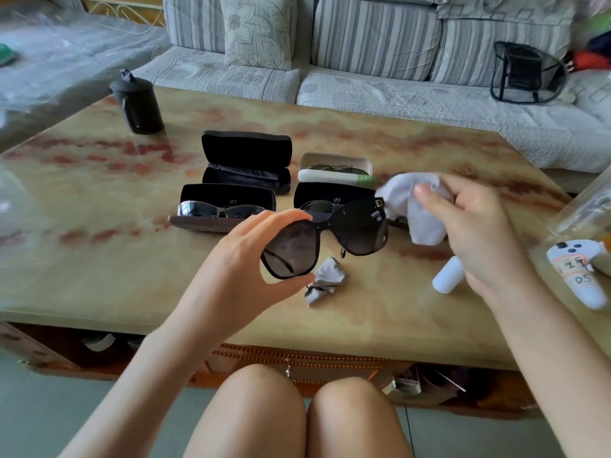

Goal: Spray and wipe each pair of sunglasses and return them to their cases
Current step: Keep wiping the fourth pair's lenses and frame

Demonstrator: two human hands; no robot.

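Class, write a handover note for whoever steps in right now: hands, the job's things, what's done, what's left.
Left hand grips the black sunglasses by one rim.
Right hand holds the grey cloth beside them.
Spray bottle lies on the table; back-left case open, no glasses.
Front-left case, front-right case and white case each hold a pair.
Left: wipe and case this pair; others' state unclear.

Left hand up, thumb and fingers pinching the sunglasses by one lens rim — right hand beside it, fingers curled round the cloth.
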